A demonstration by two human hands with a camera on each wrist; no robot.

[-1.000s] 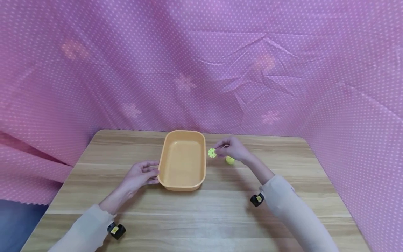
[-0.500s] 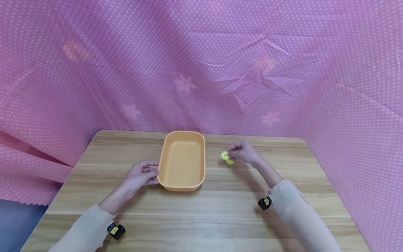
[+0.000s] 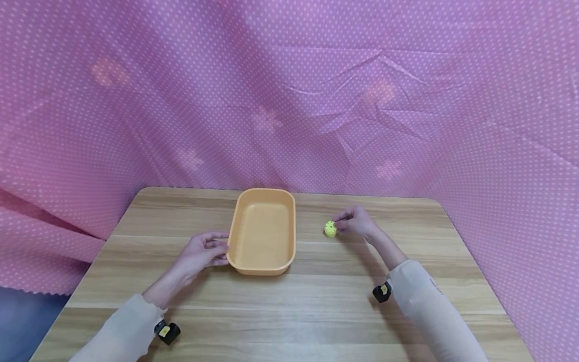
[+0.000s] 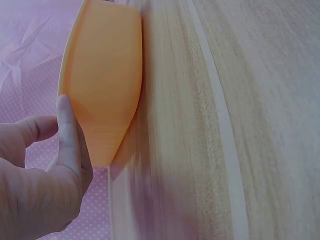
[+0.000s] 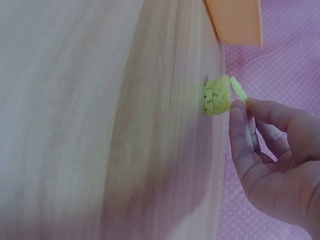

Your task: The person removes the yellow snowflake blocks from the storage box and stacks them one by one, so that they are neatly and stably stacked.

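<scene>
In the right wrist view, my right hand (image 5: 280, 155) pinches a thin yellow-green notched plastic disc (image 5: 238, 89) between thumb and fingers. The disc is tilted, just over the top of a short stack of similar discs (image 5: 216, 96) standing on the table. From the head view, this stack is right of an orange rectangular basin (image 3: 264, 271), with my right hand (image 3: 357, 222) at its right side. My left hand (image 3: 199, 254) touches the basin's left side near the rim, fingers fairly straight. In the left wrist view, a fingertip of that hand (image 4: 45, 185) meets the basin's wall (image 4: 107, 65).
The wooden table (image 3: 289, 317) carries the basin near its far edge. A pink dotted cloth (image 3: 289, 100) hangs behind and on both sides. Small black wrist cameras (image 3: 382, 292) sit on both sleeves.
My right hand has moved right, away from the basin, bringing the disc from beside the basin's rim to above the stack. The left hand and the basin have stayed in place.
</scene>
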